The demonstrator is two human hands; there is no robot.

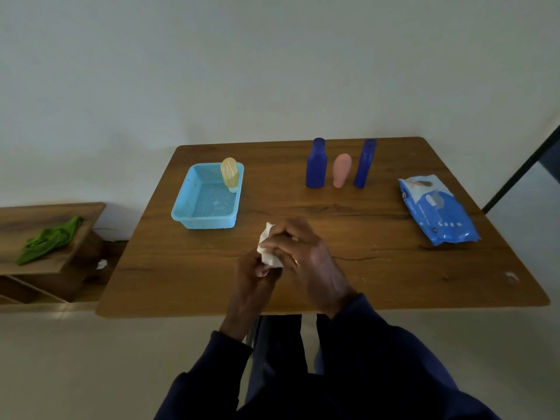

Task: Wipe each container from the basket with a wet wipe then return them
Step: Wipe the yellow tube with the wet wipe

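**Holding wet wipe, both hands**

Left hand and right hand meet above the table, mid near edge. Fingers of both curl around the crumpled white wet wipe. Blue basket sits toward the far-left corner, with the yellow container upright in its far-right corner. Near the far edge stand the wide blue bottle, pink container and slim blue bottle, all upright. Wipes pack lies by the right edge.
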